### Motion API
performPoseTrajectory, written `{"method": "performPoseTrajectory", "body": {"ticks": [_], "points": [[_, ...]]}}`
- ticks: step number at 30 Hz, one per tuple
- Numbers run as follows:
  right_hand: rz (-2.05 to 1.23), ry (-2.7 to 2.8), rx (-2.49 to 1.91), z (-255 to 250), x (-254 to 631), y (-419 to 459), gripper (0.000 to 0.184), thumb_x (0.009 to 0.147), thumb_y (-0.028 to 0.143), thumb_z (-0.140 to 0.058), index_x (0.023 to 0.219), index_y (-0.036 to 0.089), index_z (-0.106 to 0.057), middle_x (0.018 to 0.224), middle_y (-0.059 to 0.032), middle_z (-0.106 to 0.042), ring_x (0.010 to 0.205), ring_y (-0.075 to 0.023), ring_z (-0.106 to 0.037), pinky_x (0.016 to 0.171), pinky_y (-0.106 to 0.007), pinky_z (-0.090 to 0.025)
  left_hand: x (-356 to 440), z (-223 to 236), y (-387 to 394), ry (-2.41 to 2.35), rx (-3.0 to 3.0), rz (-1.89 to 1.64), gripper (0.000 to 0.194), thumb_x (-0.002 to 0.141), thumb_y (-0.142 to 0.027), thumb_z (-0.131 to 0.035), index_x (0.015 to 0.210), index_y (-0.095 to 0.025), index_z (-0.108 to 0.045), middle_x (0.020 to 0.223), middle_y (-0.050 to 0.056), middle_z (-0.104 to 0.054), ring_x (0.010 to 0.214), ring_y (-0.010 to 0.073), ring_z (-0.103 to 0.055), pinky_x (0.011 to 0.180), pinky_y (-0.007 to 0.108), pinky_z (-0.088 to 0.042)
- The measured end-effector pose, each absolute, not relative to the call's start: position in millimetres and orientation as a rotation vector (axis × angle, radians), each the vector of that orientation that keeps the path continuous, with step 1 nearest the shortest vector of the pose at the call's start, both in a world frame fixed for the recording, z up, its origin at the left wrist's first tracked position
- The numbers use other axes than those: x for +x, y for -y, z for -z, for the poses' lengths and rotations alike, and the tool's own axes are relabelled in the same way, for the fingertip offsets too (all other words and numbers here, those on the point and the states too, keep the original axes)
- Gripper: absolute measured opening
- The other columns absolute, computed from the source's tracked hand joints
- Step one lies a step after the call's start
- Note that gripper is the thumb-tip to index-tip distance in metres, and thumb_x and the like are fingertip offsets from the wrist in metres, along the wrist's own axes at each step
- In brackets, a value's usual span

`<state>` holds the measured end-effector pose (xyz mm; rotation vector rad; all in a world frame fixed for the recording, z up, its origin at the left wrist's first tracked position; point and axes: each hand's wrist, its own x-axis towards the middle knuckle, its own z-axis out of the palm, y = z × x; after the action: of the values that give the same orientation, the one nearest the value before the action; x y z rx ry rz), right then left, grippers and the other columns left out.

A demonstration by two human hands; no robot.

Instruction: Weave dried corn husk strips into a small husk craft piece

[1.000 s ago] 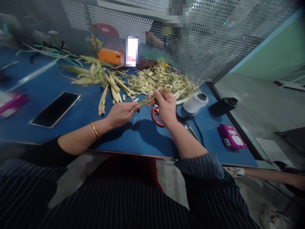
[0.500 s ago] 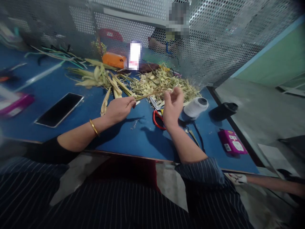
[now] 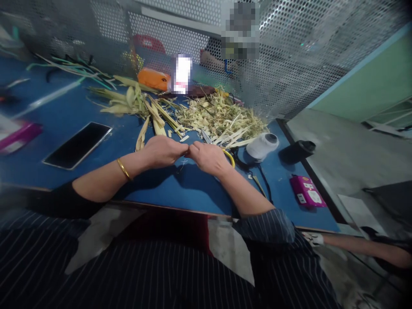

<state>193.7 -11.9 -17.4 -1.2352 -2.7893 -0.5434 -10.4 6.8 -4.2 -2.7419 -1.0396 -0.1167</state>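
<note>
My left hand [image 3: 162,151] and my right hand [image 3: 207,156] meet fingertip to fingertip low over the blue table [image 3: 180,189]. Both are closed in a pinch, and whatever sits between the fingers is hidden. A thin wisp of fibre [image 3: 183,164] lies on the table just under them. Scissors [image 3: 229,156] with a yellow and red handle lie right behind my right hand. Beyond the hands is a pile of dry leaf scraps [image 3: 222,118], with longer folded leaves [image 3: 138,103] to its left.
A white thread spool [image 3: 262,146], a black cup [image 3: 298,150] and a pink box [image 3: 304,192] sit to the right. A phone [image 3: 77,145] lies on the left. A perforated metal screen [image 3: 289,56] backs the table, and another person sits behind it. An orange pouch [image 3: 152,78] lies by the screen.
The long leaf strip held between my hands is no longer visible. My right hand dropped from the scrap pile and came in to meet my left hand near the table.
</note>
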Motion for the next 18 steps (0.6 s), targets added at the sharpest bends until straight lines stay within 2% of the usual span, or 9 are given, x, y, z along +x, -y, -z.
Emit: {"method": "performPoseTrajectory", "body": {"ticks": [7,11,15,18], "points": [[0.559,2.721,-1.368,15,196,16,0.044,0.103,0.039,-0.021,0.1,0.017,-0.06,0.084,-0.0067,-0.066,0.066,-0.0171,-0.054,0.057,-0.034,-0.013,-11,0,-5,1.088,-2.73,0.125,0.021,0.088,-0.023,-0.044,0.093,-0.023,-0.065,0.064,0.003,-0.06,0.055,0.0195,-0.053,0.051,0.028,-0.02],[0.593,2.646,-1.34,12,200,13,0.05,0.104,0.04,-0.018,0.1,0.014,-0.061,0.087,-0.0098,-0.066,0.07,-0.0178,-0.053,0.059,-0.034,-0.015,-15,-5,-7,1.183,-2.66,0.126,0.028,0.093,-0.03,-0.039,0.094,-0.023,-0.066,0.063,0.003,-0.058,0.055,0.0177,-0.05,0.053,0.028,-0.019],[0.568,2.608,-1.416,13,206,11,0.055,0.103,0.044,-0.015,0.096,0.016,-0.062,0.081,-0.0083,-0.066,0.062,-0.0164,-0.048,0.058,-0.034,-0.013,-22,-9,-10,1.245,-2.668,0.156,0.028,0.094,-0.031,-0.039,0.095,-0.022,-0.066,0.062,0.001,-0.057,0.055,0.0145,-0.047,0.054,0.028,-0.019],[0.574,2.609,-1.381,13,207,9,0.052,0.103,0.042,-0.018,0.095,0.017,-0.063,0.079,-0.0072,-0.065,0.065,-0.0173,-0.049,0.06,-0.033,-0.021,-24,-9,-12,1.213,-2.68,0.146,0.027,0.093,-0.028,-0.039,0.093,-0.022,-0.065,0.062,0.001,-0.055,0.054,0.0142,-0.047,0.054,0.028,-0.018]]}}
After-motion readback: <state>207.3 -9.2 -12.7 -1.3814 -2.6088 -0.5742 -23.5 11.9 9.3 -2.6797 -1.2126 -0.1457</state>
